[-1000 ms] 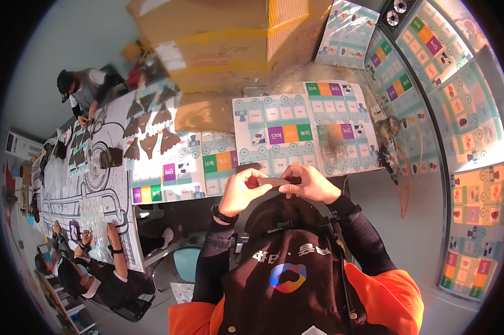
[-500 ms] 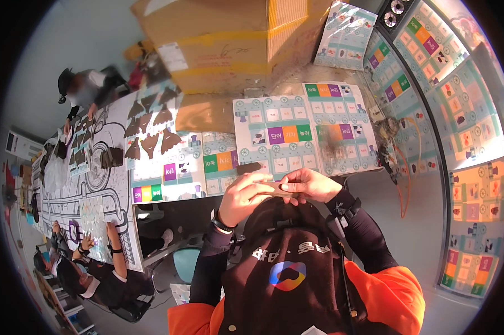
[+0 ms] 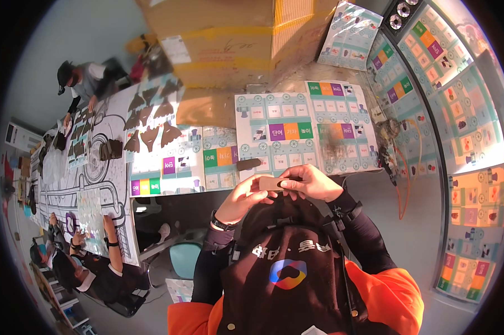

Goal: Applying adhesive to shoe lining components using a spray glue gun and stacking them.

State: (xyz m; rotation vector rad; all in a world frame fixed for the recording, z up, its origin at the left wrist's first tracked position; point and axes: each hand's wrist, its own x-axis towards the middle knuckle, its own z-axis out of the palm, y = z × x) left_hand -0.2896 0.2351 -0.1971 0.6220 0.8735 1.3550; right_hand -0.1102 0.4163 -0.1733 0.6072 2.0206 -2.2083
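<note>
In front of my chest, a small flat light-brown strip (image 3: 270, 183) with rounded ends is held between both hands. My left hand (image 3: 239, 202) supports its left end with bent fingers. At the other end, my right hand (image 3: 312, 183) pinches the strip between thumb and fingers, with something dark by the thumb tip. Just beyond my left fingers, a dark brown flat piece (image 3: 248, 164) lies on the front of the printed sheets (image 3: 288, 114), which show train wagons and coloured blocks.
Several dark brown fabric-like cut pieces (image 3: 150, 139) lie on the sheets to the left. A big cardboard box (image 3: 224, 56) stands at the back. An orange cable (image 3: 407, 190) hangs off the right edge. Co-workers sit at the left table, one (image 3: 84, 84) far, others (image 3: 90, 273) near.
The brown strip has turned so its broad face shows. My left fingers have dropped from above it to beneath and beside it. The view has shifted slightly.
</note>
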